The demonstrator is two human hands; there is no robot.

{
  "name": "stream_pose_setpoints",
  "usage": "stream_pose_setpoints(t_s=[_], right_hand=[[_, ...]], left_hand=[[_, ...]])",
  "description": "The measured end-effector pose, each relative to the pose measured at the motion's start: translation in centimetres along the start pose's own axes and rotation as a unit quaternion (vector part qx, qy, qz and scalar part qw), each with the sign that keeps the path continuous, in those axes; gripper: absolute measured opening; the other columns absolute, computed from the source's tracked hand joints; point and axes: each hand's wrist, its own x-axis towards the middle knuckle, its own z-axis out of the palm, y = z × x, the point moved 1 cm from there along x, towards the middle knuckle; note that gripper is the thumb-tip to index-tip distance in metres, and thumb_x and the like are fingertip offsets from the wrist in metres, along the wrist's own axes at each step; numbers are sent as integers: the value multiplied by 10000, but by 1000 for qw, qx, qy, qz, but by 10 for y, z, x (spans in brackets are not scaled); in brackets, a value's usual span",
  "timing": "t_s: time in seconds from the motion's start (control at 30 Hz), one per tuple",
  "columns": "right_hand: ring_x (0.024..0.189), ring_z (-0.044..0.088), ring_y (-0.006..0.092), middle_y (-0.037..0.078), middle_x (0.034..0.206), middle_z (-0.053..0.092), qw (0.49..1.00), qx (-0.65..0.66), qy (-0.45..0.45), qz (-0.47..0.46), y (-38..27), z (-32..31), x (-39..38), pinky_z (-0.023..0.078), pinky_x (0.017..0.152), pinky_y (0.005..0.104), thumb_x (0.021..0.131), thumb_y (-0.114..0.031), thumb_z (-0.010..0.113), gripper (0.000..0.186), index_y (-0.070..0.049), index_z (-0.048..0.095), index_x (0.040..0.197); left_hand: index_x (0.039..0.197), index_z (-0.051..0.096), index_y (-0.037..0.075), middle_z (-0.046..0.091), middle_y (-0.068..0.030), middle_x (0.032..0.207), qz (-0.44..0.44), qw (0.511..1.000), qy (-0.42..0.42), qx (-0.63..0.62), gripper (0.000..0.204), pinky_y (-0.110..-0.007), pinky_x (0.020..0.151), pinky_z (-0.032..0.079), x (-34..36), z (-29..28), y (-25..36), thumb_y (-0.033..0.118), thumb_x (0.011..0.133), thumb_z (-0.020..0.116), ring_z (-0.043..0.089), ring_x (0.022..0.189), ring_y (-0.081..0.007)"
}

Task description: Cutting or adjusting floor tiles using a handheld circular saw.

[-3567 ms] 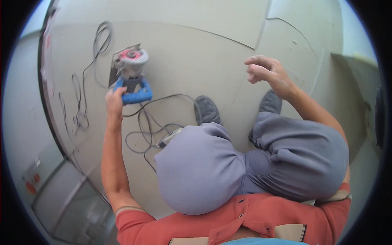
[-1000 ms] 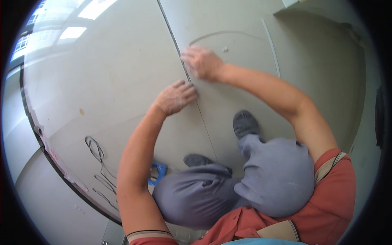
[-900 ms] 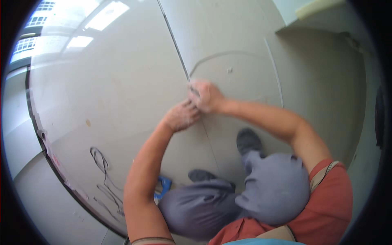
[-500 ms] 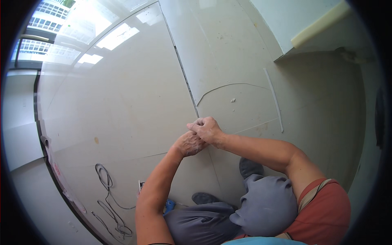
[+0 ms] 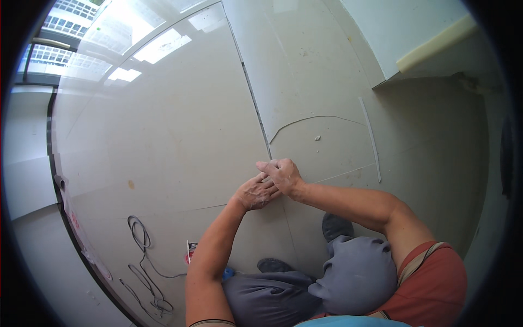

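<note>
Overlapping the dusty, straight-fingered left hand (image 5: 254, 194), the dusty right hand (image 5: 285, 175) curls, whether around anything unclear, at the near end of a dark, narrow gap (image 5: 254, 103) between glossy beige floor tiles (image 5: 180, 125).

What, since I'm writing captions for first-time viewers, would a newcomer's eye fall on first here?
Probably the bare, dust-smeared left hand and right hand first, close together near the centre, with a dark, narrow seam running down to them. Next, the bright white, angular reflections on the glossy beige floor at upper left. Then the thin grey looped cable lying at lower left.
</note>
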Motion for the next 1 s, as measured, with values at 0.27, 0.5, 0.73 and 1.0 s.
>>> stream_pose_setpoints(t_s=[0.27,0.5,0.73,1.0], right_hand=[[781,650,253,184,933,687,955,-195,77,-212,14,9,30,517,743,367,839,-369,739,396,26,709,856],[1255,570,410,261,1057,674,946,-249,97,-181,6,17,30,463,995,409,829,-350,743,389,35,711,875],[1016,597,197,162,931,668,976,-148,5,-158,11,-5,31,441,1004,347,884,-322,719,362,39,700,878],[1000,580,139,51,1031,671,991,-74,-96,-60,-5,-24,-4,452,952,294,959,-292,651,332,23,690,1054]], left_hand=[[1215,633,165,615,-31,1330,3,999,-25,29,352,-458,1183,320,-3,21,-1,264,910,489,512,1312,-205],[1278,597,111,568,-85,1375,-17,1000,-26,-4,359,-425,1172,337,5,8,-2,247,971,467,474,1343,-260],[1154,633,169,622,-16,1284,46,996,-54,56,282,-436,1167,335,6,4,0,251,917,504,511,1294,-187],[1126,634,151,596,-5,1315,-82,988,-127,-11,245,-441,1155,326,4,-10,11,250,935,515,481,1322,-154]])
